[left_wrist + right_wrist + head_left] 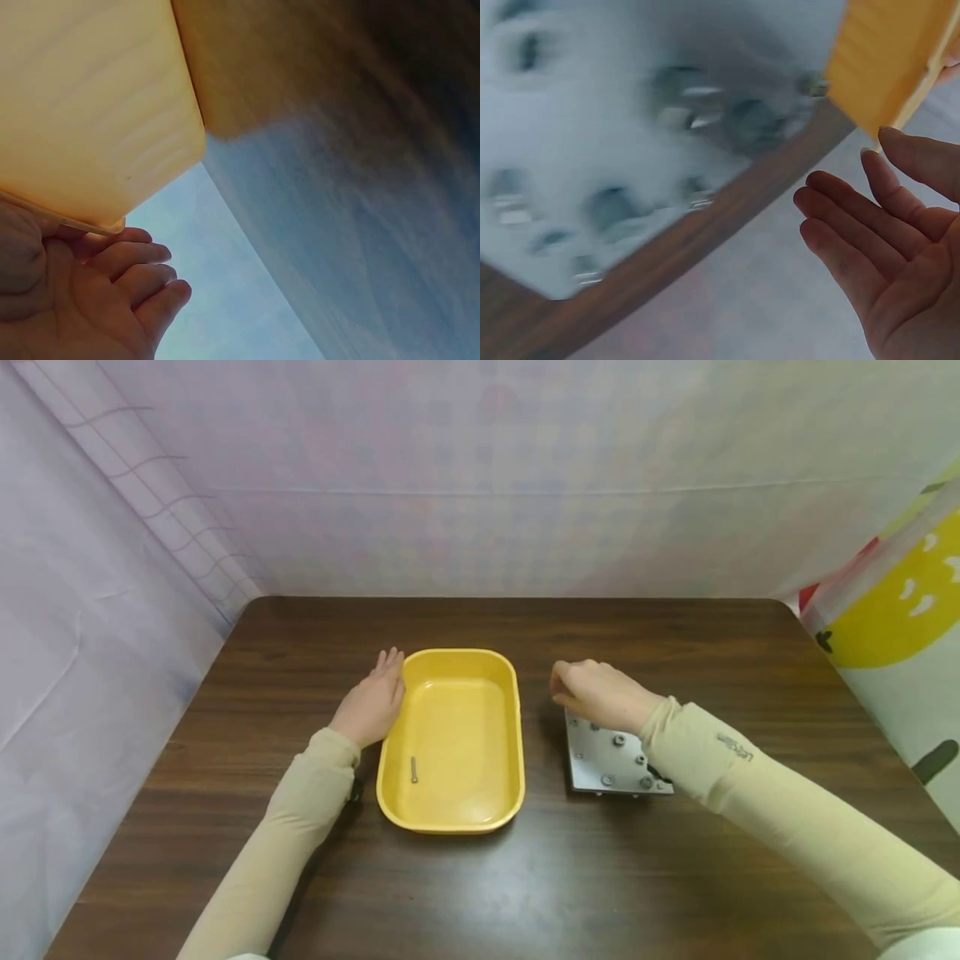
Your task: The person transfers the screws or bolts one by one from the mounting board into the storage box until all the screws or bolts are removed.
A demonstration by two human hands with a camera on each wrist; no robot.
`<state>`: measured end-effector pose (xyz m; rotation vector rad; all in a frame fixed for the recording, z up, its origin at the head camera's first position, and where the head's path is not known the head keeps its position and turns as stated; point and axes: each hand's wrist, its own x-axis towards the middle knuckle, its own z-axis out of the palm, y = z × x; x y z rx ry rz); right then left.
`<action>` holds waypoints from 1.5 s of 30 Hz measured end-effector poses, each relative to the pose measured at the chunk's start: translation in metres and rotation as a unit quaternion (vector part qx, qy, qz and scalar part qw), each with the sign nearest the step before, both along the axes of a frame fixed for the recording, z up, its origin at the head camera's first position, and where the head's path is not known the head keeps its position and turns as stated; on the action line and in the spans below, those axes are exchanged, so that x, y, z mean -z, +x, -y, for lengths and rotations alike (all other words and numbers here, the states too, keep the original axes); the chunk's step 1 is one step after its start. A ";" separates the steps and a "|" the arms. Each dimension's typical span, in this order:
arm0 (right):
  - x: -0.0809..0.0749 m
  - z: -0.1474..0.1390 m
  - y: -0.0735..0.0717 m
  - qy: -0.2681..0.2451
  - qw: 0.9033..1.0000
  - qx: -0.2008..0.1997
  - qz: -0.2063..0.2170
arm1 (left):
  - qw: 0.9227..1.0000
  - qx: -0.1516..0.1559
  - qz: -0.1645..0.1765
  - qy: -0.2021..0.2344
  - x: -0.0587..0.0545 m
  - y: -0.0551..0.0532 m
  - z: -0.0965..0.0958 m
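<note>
My left hand (372, 699) rests against the left rim of a yellow plastic tray (517, 727), its fingers extended towards the far side. From the left wrist, the fingers (142, 281) look loosely bent beside the tray's edge. One small metal bolt (413, 770) lies in the tray, near the left side. To the right, my right hand (602, 693) hovers at the far part of a silver metal plate (588, 760) fitted with several bolts. Its thumb and fingers (855, 225) are relaxed, with nothing visible between them in the right wrist view. The right hand and sleeve hide part of the plate.
Tray and plate stand apart on a dark brown wooden table (465, 893). A pale curtain (487, 485) hangs along the table's far edge, and another white cloth (90, 652) is at the left.
</note>
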<state>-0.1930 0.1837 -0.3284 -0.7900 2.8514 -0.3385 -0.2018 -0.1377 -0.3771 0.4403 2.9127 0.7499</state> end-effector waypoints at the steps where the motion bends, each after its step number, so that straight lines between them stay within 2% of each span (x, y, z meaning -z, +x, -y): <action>1: 0.002 -0.005 0.001 -0.002 1.000 0.004 0.001 | 1.000 -0.002 0.000 0.000 0.000 0.000 0.000; 10: 0.011 -0.043 0.015 0.012 0.999 0.040 0.002 | 1.000 0.002 -0.006 0.001 0.001 0.001 0.002; 17: 0.015 -0.059 0.020 0.008 0.999 0.050 -0.005 | 1.000 -0.005 -0.004 0.007 0.002 0.003 0.002; 34: 0.020 -0.062 0.025 -0.004 0.998 0.056 -0.025 | 1.000 -0.004 -0.014 0.003 0.008 -0.004 0.004; 45: 0.024 -0.061 0.024 0.002 0.997 0.059 -0.047 | 1.000 -0.003 -0.008 0.007 0.006 -0.003 0.002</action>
